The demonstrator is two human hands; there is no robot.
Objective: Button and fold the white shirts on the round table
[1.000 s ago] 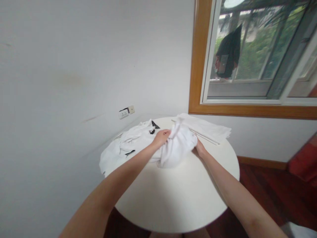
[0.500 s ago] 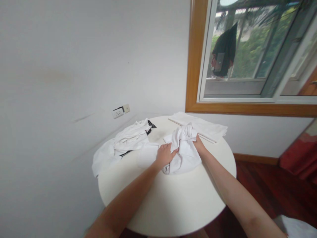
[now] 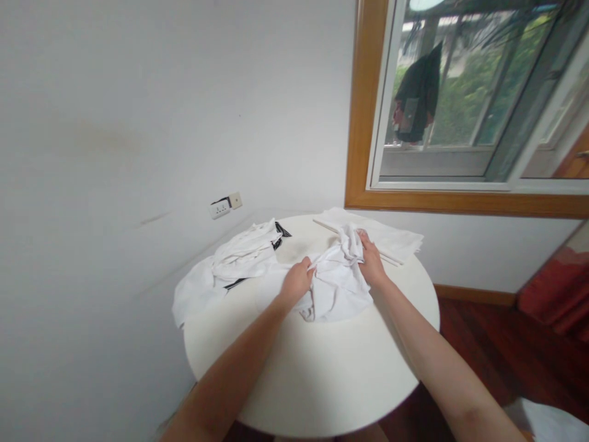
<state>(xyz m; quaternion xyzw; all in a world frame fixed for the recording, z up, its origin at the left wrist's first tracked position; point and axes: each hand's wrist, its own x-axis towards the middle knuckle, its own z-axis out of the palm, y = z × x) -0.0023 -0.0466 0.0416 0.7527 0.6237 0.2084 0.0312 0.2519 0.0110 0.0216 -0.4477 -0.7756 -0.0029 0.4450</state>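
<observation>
A crumpled white garment [image 3: 338, 285] lies in the middle of a round white table [image 3: 322, 374]. My left hand [image 3: 297, 282] pinches a fold at the garment's left side, fingers closed on the cloth. My right hand [image 3: 370, 261] grips the bunched upper right part of the same garment. Both forearms reach in from the bottom of the view.
A pile of white clothes with black trim [image 3: 234, 261] hangs over the table's left edge. A folded white cloth [image 3: 391, 240] lies at the back right. A wall socket [image 3: 223, 207] is on the wall behind, a wood-framed window [image 3: 460, 104] at the right, a red object [image 3: 552, 288] on the floor.
My left hand went from lying flat on the garment to pinching its left fold. My right hand moved a little up and back with the bunched cloth.
</observation>
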